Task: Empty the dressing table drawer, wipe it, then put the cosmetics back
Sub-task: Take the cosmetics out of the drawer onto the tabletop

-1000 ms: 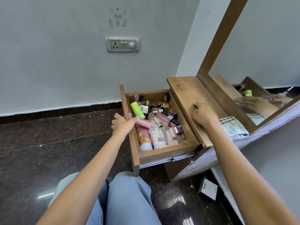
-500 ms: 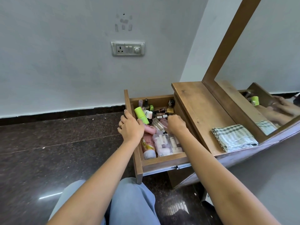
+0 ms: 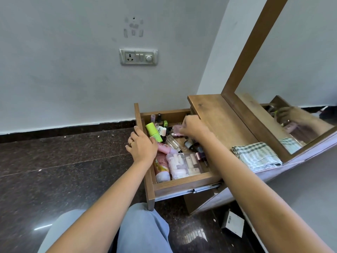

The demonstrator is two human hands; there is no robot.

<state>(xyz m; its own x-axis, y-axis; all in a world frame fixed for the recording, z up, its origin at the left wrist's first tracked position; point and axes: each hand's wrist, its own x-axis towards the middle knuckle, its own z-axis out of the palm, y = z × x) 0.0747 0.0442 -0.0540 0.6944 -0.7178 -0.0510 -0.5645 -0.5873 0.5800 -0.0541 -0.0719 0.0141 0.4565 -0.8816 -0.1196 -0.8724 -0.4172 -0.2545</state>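
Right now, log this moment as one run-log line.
drawer: open, full | left hand: rests on drawer front | right hand: grips pink item in drawer | cloth: folded on tabletop

My right hand (image 3: 191, 127) motion-blurred, its grip unreadable, pink thing (image 3: 176, 129) at its fingertips a blur, my left hand (image 3: 143, 145) covering part of a pink tube (image 3: 164, 148)
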